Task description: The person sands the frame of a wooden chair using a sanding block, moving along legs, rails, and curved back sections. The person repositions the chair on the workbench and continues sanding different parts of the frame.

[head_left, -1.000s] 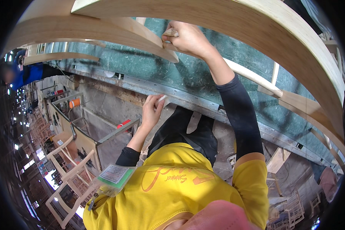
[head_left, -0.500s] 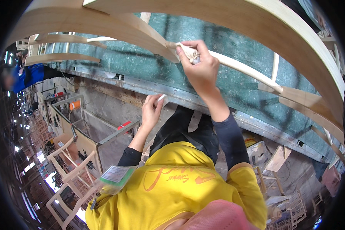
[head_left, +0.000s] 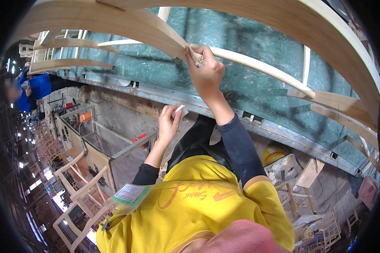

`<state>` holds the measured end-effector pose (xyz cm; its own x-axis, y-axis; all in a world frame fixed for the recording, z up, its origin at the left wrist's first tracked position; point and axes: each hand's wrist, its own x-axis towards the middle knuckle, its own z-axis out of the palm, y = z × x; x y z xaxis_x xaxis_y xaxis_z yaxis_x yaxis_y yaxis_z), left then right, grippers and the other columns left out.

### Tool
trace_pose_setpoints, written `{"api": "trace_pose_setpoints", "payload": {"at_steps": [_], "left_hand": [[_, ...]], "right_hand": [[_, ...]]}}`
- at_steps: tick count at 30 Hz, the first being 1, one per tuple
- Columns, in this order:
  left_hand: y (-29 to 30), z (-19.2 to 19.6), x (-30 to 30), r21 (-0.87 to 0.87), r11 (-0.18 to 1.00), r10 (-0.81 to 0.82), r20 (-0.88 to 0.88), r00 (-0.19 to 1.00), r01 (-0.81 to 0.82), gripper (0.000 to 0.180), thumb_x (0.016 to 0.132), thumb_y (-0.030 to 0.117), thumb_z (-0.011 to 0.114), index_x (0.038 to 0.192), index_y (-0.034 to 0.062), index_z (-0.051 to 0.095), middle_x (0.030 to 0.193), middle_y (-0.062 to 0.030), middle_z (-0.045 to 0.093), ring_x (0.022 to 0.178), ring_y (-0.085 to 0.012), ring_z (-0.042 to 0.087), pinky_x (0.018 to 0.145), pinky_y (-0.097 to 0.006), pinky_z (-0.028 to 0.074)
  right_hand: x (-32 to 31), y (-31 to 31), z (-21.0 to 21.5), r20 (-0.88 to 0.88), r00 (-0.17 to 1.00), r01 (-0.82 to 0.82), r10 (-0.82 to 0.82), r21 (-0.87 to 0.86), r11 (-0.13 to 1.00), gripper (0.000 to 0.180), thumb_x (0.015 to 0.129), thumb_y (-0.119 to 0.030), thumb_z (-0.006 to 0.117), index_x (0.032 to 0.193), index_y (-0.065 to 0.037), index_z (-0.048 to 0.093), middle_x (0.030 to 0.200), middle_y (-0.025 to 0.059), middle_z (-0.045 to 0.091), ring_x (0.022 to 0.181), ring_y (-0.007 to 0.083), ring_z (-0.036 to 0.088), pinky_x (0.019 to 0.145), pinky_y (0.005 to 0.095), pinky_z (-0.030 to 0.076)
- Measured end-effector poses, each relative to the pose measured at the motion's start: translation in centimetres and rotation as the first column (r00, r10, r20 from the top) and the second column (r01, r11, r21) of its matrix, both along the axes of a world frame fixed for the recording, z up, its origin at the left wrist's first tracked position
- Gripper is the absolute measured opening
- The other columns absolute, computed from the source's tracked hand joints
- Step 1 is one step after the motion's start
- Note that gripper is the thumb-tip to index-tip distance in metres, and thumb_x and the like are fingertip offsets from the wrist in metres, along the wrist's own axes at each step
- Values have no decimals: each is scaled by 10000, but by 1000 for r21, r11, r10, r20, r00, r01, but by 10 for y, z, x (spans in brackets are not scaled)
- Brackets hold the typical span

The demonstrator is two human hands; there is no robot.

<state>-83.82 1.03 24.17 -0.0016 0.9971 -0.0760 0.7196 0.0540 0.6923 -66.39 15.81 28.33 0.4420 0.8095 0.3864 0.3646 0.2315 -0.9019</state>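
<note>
Right hand (head_left: 207,76) up at the joint now, fingers closed around a bunched beige cloth (head_left: 197,58), pressing it where a pale wooden rod (head_left: 261,69) meets the end of a curved wooden piece (head_left: 147,31). Down at the near edge, left hand (head_left: 169,122), fingers pinched narrow on a small white scrap (head_left: 181,109), paper or fabric, can't tell which.

Over to the containers! A clear sleeve (head_left: 128,202) at the chest holds a white-and-green card. Low on the right, beneath the desk (head_left: 249,95), sits a rounded yellow container (head_left: 273,155), its inside hidden, and just beside it a greyish one (head_left: 288,166) with light lumps too small to name. Out left, an orange cylinder (head_left: 85,117) by a metal frame (head_left: 133,145), with a red one (head_left: 139,138) farther along, contents out of sight.

And the surface: green, scuffed and speckled, streaked with shadow, rimmed by a worn metal strip (head_left: 278,130). Grey floor (head_left: 114,101) below, wooden chair frames (head_left: 83,189) crowding the lower left, bright lights scattered behind, and a co-worker in blue (head_left: 40,86) standing at the far left end of the desk
</note>
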Motion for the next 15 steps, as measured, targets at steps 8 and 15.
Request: {"api": "trace_pose_setpoints", "payload": {"at_steps": [8, 15], "left_hand": [[1, 3, -5, -5, 1000, -5, -16, 1000, 5, 201, 921, 104, 657, 1098, 14, 689, 975, -130, 639, 792, -236, 625, 682, -315, 490], [5, 6, -9, 22, 1000, -22, -7, 1000, 22, 205, 918, 96, 657, 1103, 15, 688, 962, -117, 630, 770, -216, 609, 656, -305, 482]], "right_hand": [[2, -2, -2, 71, 997, -4, 3, 26, 1000, 124, 855, -144, 745, 886, -93, 636, 700, 111, 688, 628, 297, 698, 516, 356, 519], [5, -4, -7, 103, 995, -17, 10, 65, 998, 141, 826, -115, 758, 863, -90, 624, 673, 124, 665, 619, 315, 683, 511, 373, 508]]}}
